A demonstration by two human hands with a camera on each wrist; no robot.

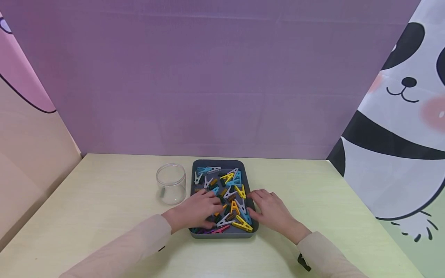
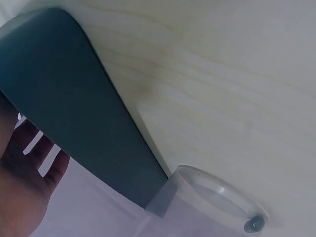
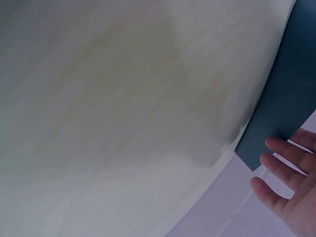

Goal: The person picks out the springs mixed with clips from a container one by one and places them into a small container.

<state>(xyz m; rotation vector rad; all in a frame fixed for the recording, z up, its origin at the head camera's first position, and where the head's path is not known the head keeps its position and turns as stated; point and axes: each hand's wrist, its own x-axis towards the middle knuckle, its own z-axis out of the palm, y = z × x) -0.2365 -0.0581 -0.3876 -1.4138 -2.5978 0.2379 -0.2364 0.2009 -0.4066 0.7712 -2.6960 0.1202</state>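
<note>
A dark grey tray (image 1: 219, 235) holds several small plastic clothespins (image 1: 235, 207) in blue, yellow, white, orange, pink and dark green. My left hand (image 1: 196, 210) reaches over the tray's left side, its fingertips among the clothespins; in the left wrist view its fingers look spread and fairly straight beside the tray wall (image 2: 84, 108). Whether a fingertip touches a clothespin is hidden. Against the tray's right wall (image 3: 291, 74) rests my right hand (image 1: 272, 212), fingers loosely extended. To the left of the tray stands a clear jar (image 1: 171, 183) with one small dark green piece (image 2: 254, 223) inside.
Everything stands on a pale wooden table (image 1: 114, 200). A purple backdrop (image 1: 208, 77) rises behind its far edge. Panels with cartoon prints, one a panda (image 1: 406, 116), flank the table on both sides.
</note>
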